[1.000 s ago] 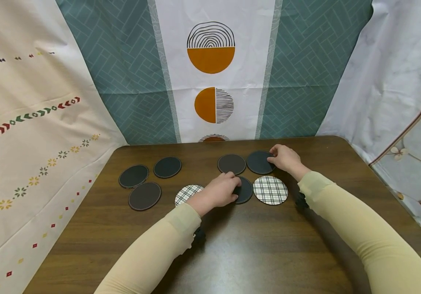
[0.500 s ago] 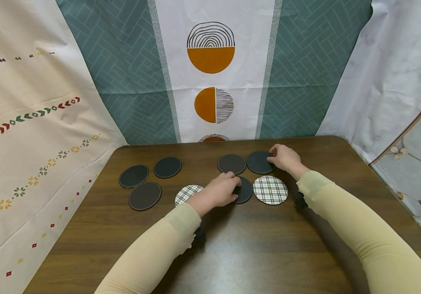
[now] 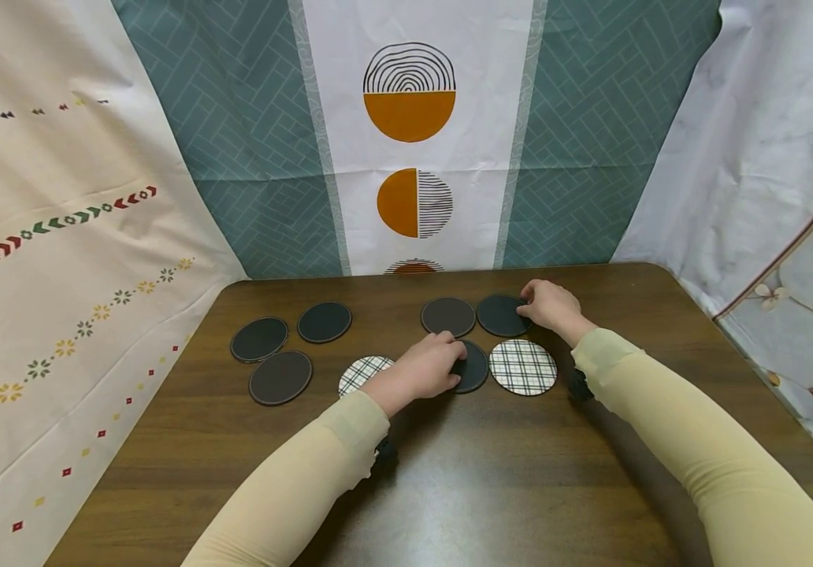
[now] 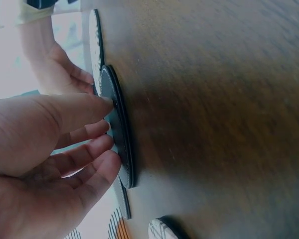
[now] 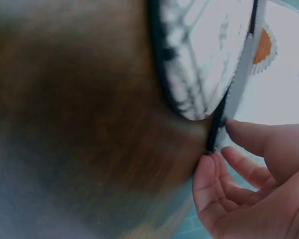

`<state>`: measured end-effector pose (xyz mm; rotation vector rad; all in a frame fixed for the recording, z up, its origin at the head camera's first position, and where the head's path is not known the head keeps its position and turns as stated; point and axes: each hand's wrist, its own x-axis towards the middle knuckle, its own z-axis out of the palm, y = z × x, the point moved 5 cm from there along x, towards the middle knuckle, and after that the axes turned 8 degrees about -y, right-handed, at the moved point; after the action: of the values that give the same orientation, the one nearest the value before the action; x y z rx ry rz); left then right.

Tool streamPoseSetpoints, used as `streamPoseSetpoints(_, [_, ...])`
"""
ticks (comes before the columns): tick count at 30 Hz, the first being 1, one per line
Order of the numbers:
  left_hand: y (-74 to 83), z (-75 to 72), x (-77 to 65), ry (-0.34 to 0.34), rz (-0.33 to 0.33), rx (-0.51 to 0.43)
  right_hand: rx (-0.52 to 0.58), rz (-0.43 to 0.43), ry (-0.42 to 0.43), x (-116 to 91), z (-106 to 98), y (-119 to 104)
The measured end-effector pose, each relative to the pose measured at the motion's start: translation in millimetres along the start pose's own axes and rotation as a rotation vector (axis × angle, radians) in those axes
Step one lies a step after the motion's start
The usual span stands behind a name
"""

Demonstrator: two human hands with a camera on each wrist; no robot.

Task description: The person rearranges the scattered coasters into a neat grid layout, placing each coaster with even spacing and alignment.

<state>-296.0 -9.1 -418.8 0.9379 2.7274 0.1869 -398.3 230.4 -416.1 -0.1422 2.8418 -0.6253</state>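
Observation:
In the head view, my left hand point(image 3: 422, 368) rests its fingertips on a dark round coaster point(image 3: 473, 368) lying on the table. The left wrist view shows the thumb and fingertips touching the top face of this black stitched coaster point(image 4: 120, 132). My right hand point(image 3: 551, 305) is at the right edge of another dark coaster point(image 3: 503, 316) in the back row. In the right wrist view, the right thumb lies on that coaster's point(image 5: 217, 124) top and a finger meets its rim, pinching it. A plaid coaster point(image 3: 523, 367) and a brown coaster point(image 3: 448, 316) lie alongside.
At the left of the wooden table point(image 3: 491, 488) lie two black coasters point(image 3: 259, 339) point(image 3: 324, 323) and a brown coaster point(image 3: 280, 378). Another plaid coaster point(image 3: 362, 373) is partly hidden behind my left wrist. A patterned curtain point(image 3: 577, 142) hangs along the table's back edge.
The coaster under my right hand has its far edge slightly lower in view than before. My left hand stays in place on its coaster.

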Motion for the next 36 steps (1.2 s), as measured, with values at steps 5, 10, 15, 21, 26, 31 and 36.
streamPoseSetpoints(5, [-20.2,23.0,22.1,0.041,0.023,0.005,-0.018,0.001,0.001,-0.1,0.1,1.9])
streamPoseSetpoints(10, [-22.0,24.1,26.3,0.029,0.02,-0.006,-0.02,0.002,-0.003,-2.4,-1.2,0.5])
streamPoseSetpoints(15, [4.0,-2.6,1.2,-0.011,-0.008,0.02,-0.013,0.002,-0.001,-4.6,-1.9,-0.5])
streamPoseSetpoints(21, [8.2,-7.3,-8.3,-0.033,-0.031,0.024,-0.001,-0.01,0.03,-8.2,-2.8,-3.7])
streamPoseSetpoints(26, [-1.0,-5.3,-18.5,0.022,-0.041,0.009,-0.011,-0.052,0.067,-16.1,-2.0,-15.3])
streamPoseSetpoints(31, [-11.6,-8.9,-37.2,0.105,-0.031,-0.029,-0.023,-0.123,0.064,-27.0,2.3,-35.7])
streamPoseSetpoints(36, [-25.2,-13.3,-59.5,0.153,-0.055,-0.104,-0.011,-0.176,0.03,-37.4,9.7,-58.7])
